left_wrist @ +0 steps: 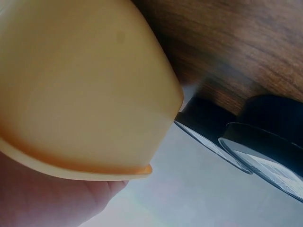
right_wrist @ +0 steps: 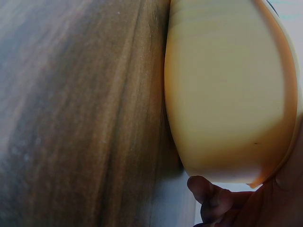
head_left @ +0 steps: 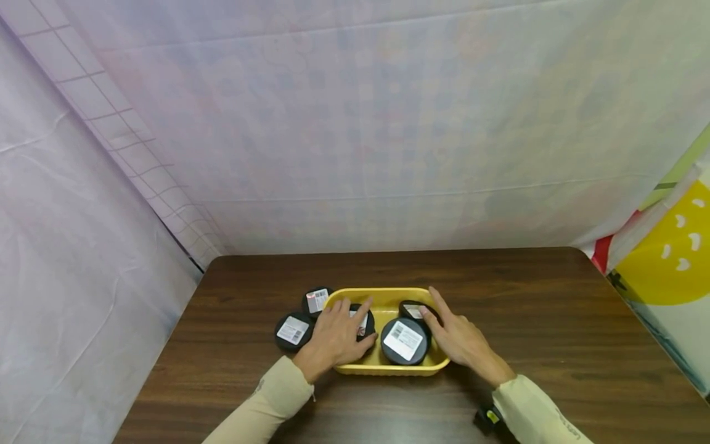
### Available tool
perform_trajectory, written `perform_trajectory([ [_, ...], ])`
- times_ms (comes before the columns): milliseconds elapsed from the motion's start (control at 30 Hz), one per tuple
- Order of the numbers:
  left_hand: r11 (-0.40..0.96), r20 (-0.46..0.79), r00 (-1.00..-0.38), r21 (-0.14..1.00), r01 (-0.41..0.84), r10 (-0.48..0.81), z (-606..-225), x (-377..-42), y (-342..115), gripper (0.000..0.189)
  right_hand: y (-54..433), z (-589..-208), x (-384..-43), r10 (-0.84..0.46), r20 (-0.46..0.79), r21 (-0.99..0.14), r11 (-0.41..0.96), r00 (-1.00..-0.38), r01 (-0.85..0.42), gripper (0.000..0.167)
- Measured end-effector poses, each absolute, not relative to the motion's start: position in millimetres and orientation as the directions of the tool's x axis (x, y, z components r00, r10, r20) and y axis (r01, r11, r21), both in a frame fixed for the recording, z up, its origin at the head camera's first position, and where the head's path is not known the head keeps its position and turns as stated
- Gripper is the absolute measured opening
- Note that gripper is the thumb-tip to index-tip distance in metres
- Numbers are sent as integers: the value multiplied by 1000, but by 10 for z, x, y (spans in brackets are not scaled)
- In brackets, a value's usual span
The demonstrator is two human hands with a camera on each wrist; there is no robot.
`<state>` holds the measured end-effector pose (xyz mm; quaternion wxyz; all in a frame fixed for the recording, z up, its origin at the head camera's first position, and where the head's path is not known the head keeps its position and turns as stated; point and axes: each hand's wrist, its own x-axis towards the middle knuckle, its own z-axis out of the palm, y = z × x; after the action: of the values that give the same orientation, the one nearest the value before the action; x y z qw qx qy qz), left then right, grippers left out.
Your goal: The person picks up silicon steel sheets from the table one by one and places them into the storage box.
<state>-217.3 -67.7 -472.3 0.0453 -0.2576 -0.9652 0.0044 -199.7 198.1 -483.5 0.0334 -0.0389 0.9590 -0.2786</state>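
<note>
A yellow plastic basket [head_left: 388, 370] sits on the table with several black round containers inside, white labels facing up. My left hand [head_left: 335, 336] reaches over the basket's left end. Its thumb and fingers span a labelled black round container [head_left: 363, 327], partly hidden beneath them. At the right end, my right hand [head_left: 460, 336] grips the basket's rim, thumb inside over another black container [head_left: 412, 310] and other fingers outside. Those fingers [right_wrist: 215, 201] show past the basket wall [right_wrist: 227, 94] in the right wrist view. A front container [head_left: 403, 341] lies between the hands.
Two more black containers, a front one [head_left: 294, 331] and a rear one [head_left: 317, 300], stand on the table left of the basket. A small black object with a yellow patch [head_left: 489, 418] lies by the right sleeve. White sheeting [head_left: 388, 154] hangs behind the brown table [head_left: 554, 320].
</note>
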Motion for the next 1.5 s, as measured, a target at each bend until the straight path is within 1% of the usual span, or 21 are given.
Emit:
perform_trajectory([
  [233, 868, 95, -863, -53, 493, 496, -4738, -2181, -672, 72, 1980, -4834, -1997, -93, -43, -540, 840, -995, -55, 72],
  [533, 878, 95, -874, -9, 479, 477, -4706, -2178, -668, 76, 1980, -4838, -2001, -93, -43, -541, 839, -995, -55, 73],
  [833, 884, 112, -880, 26, 467, 461, -4621, -2163, -683, 75, 1982, -4839, -2004, -93, -45, -542, 838, -995, -54, 74],
  [1033, 872, 151, -872, 89, 481, 466, -4536, -2141, -730, 76, 1983, -4841, -2000, -96, -48, -546, 836, -994, -55, 74],
  [1333, 885, 193, -897, 176, 431, 398, -4425, -2130, -897, 75, 1983, -4848, -1998, -98, -48, -547, 836, -994, -56, 74],
  [1500, 892, 236, -898, 176, 416, 372, -4382, -2122, -1018, 72, 1982, -4853, -2001, -98, -45, -546, 836, -994, -57, 74],
])
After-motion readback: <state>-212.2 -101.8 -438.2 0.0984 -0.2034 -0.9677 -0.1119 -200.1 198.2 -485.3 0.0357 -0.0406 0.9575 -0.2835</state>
